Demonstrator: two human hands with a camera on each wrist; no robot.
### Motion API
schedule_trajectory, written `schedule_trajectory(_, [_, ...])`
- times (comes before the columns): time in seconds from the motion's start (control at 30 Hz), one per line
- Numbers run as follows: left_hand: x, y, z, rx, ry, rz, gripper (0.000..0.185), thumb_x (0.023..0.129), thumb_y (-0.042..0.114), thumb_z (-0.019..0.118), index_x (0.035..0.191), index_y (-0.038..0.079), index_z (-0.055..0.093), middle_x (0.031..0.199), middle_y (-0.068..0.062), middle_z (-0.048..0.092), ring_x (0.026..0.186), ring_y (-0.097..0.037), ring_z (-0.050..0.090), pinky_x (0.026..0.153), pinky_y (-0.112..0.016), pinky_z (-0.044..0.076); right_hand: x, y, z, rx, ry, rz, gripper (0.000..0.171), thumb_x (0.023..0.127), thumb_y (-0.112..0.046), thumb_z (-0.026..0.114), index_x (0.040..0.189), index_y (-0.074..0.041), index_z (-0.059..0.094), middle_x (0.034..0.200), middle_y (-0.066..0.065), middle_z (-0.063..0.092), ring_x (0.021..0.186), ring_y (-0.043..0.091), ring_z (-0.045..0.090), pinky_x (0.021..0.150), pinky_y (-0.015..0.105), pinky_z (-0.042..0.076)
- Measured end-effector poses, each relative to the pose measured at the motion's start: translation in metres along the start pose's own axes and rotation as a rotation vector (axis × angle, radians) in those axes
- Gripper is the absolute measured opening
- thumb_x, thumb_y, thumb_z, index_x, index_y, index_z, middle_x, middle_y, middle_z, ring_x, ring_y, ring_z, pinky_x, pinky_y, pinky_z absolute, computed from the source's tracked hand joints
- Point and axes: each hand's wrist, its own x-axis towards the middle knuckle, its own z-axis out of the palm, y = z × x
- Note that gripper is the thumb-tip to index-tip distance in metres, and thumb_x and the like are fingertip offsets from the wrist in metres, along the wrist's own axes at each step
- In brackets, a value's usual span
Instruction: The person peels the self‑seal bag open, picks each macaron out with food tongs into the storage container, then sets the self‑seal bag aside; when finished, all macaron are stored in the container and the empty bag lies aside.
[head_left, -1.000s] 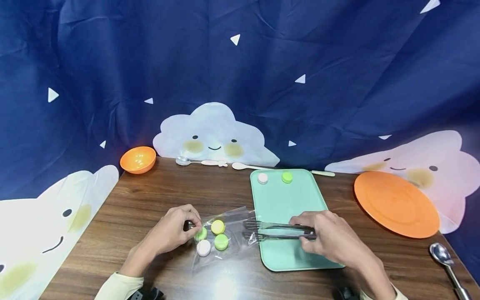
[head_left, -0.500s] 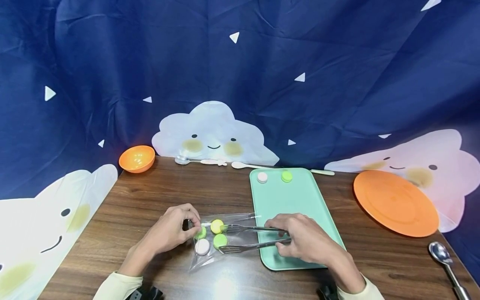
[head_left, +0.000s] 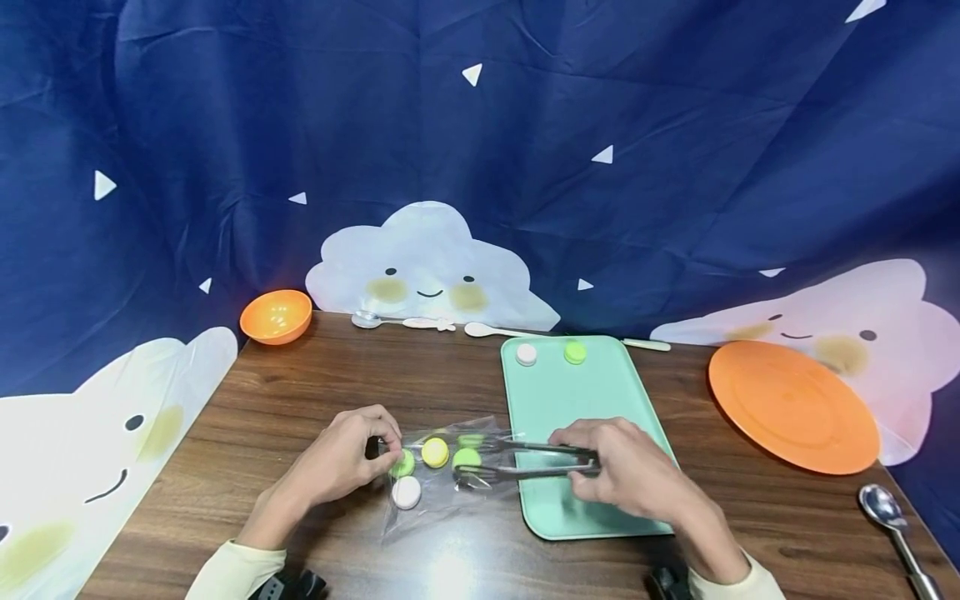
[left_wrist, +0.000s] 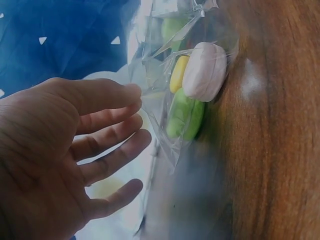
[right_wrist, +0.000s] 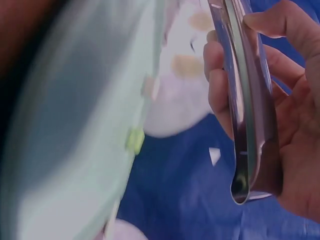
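My left hand [head_left: 348,458] pinches the edge of a clear plastic bag [head_left: 420,518] lying on the table. In the left wrist view, that hand's [left_wrist: 95,135] thumb and index finger meet at the bag's edge. Inside the bag are a yellow macaron [head_left: 435,452], a white macaron [head_left: 407,492] and a green macaron [head_left: 402,464] by the left fingertips. My right hand [head_left: 626,462] grips metal tongs [head_left: 551,472], also seen as tongs [right_wrist: 250,110] in the right wrist view. Their tips reach into the bag, around another green macaron [head_left: 467,460].
A mint-green tray [head_left: 570,400] lies under the right hand, with a white macaron [head_left: 527,354] and a green macaron [head_left: 575,352] at its far end. An orange bowl [head_left: 276,317] stands back left, an orange plate [head_left: 791,408] right. A metal scoop [head_left: 896,525] lies near the right edge.
The tongs went left into the bag with their arms spread, then drew together around a green macaron, which has shifted right, away from the others. My left hand stays at the bag's edge.
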Motion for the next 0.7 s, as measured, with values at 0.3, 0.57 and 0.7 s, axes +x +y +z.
schedule_trajectory(0.3, [0.002,-0.003,0.002,-0.016,-0.013,-0.006,0.019,0.092,0.012,0.082,0.08,0.025,0.074,0.098,0.012,0.07,0.093,-0.006,0.067,0.083,-0.037,0.06,-0.027,0.046,-0.045,0.006,0.165,0.282,0.046,0.076,-0.004,0.084,0.121,-0.014,0.079,0.099,0.004,0.077,0.062,0.004,0.053,0.05,0.025,0.044])
schedule_trajectory(0.57, [0.002,-0.005,0.003,-0.022,-0.019,0.01,0.02,0.091,0.01,0.081,0.08,0.026,0.073,0.097,0.014,0.07,0.092,-0.004,0.066,0.084,-0.038,0.06,-0.034,0.093,-0.042,-0.135,0.3,0.591,0.047,0.083,-0.023,0.081,0.127,-0.007,0.076,0.07,0.008,0.067,0.064,0.024,0.05,0.054,0.033,0.035])
schedule_trajectory(0.7, [0.001,-0.005,0.003,-0.041,-0.036,0.016,0.019,0.091,0.009,0.08,0.081,0.024,0.074,0.097,0.014,0.07,0.092,-0.004,0.066,0.085,-0.037,0.06,-0.034,0.108,-0.033,-0.15,0.314,0.631,0.05,0.083,-0.024,0.082,0.128,-0.005,0.074,0.084,0.018,0.076,0.07,0.03,0.057,0.058,0.033,0.038])
